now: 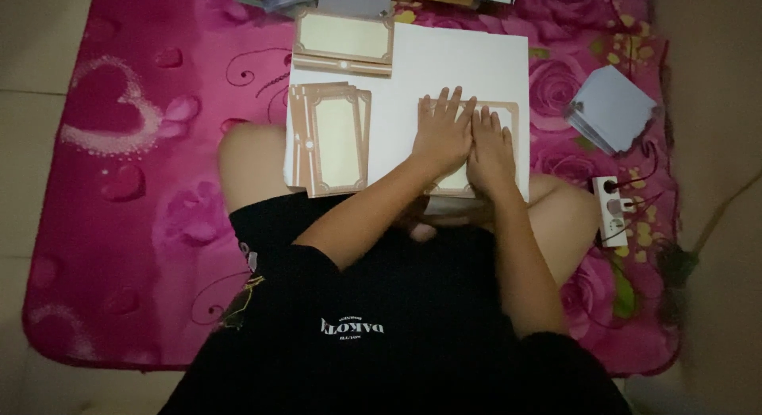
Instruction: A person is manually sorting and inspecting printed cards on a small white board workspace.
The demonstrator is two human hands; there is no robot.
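left hand (441, 135): flat, fingers spread, pressing on tan-bordered card (508, 111), gripping nothing
right hand (491, 149): flat beside left, touching it, same card, nothing gripped
card: rectangular, cream centre, lies on right part of white board (452, 61)
board: smooth, stiff, across the knees
card pile (329, 137): fanned, board's left
rug (135, 161): pink, floral, soft

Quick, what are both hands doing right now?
Left hand: open, pressed flat on the tan-bordered cream paper card, holding nothing.
Right hand: open, flat on the same card beside it.
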